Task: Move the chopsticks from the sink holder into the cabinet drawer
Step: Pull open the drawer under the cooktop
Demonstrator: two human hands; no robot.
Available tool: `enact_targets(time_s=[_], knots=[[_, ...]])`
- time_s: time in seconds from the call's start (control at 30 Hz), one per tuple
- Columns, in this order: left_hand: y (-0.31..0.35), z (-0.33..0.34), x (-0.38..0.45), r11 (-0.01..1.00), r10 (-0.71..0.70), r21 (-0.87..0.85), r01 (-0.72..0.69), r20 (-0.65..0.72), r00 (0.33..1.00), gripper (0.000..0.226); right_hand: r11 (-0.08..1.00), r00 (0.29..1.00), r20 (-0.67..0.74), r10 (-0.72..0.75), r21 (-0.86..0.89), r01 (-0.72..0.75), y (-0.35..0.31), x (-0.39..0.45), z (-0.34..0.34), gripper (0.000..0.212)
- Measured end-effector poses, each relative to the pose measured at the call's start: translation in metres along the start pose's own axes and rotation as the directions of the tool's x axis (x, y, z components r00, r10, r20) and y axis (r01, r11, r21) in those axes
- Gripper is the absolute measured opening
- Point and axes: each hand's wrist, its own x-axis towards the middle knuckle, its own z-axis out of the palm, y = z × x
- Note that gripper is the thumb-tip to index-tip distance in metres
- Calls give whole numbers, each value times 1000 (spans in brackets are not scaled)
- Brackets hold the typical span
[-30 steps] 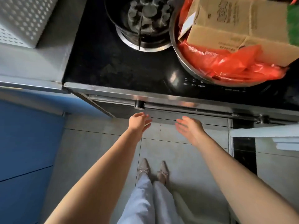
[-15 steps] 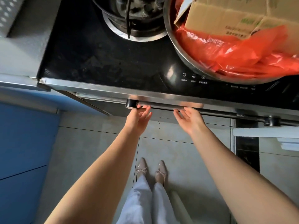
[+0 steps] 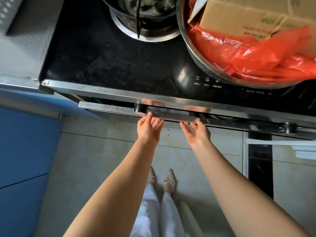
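The cabinet drawer (image 3: 106,108) sits just under the black stove top, its steel front slightly out from the frame. A long bar handle (image 3: 222,123) runs across it between two black end mounts. My left hand (image 3: 148,129) has its fingers spread, the tips touching the underside of the handle near the left mount. My right hand (image 3: 196,132) is also open, palm up, fingertips at the handle a little to the right. Neither hand holds anything. No chopsticks or sink holder are in view.
On the black stove top (image 3: 102,57) stands a gas burner (image 3: 145,19), and a steel basin (image 3: 196,53) holding an orange plastic bag (image 3: 248,53) and a cardboard box (image 3: 248,19). Blue cabinet fronts (image 3: 25,151) are at the left. My feet (image 3: 162,182) stand on the tiled floor.
Both hands rose from below the drawer front up to its bar handle. The drawer front now stands slightly out from the stove frame. The view has moved closer.
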Motion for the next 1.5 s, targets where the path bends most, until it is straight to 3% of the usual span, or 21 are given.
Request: enact_targets(time_s=[0.07,0.2,0.37,0.53,0.73,0.87,1.03,1.2,1.3,1.4,1.5], knots=[[-2,-6,-6,1000,7,-3,-7,3,1000,15,1000,1000,-12,-11,-6,11,5,0,-6,33],[-6,-19,-15,1000,-5,-17,5,-24,1000,9,1000,1000,-18,1,-23,-1,11,-7,-16,18],[-12,-35,-28,1000,-8,-19,7,-48,999,8,998,998,-56,6,-63,-9,18,-16,-34,35],[-19,-55,-40,1000,-24,-2,24,-84,996,6,997,995,-99,25,-73,-32,28,-25,-54,37],[-26,-75,-56,999,-50,-17,48,-140,989,8,995,990,-136,46,-79,-57,37,-35,-77,27],[-30,-88,-67,998,-63,-12,62,-150,987,5,991,988,-141,61,-106,-77,41,-48,-89,8],[-30,-95,-74,995,-96,-18,94,-184,978,13,986,982,-176,65,-140,-90,46,-53,-97,10],[-31,-100,-77,995,-105,-21,102,-213,971,12,987,979,-193,61,-137,-89,47,-56,-99,22],[-31,-100,-77,994,-106,-8,107,-215,971,8,984,981,-181,74,-146,-101,45,-57,-102,18],[-26,-102,-76,988,-137,38,150,-223,965,33,972,979,-155,129,-174,-156,41,-57,-107,12],[-14,-101,-80,970,-194,99,220,-222,956,36,961,974,-139,177,-191,-202,34,-58,-105,14]])
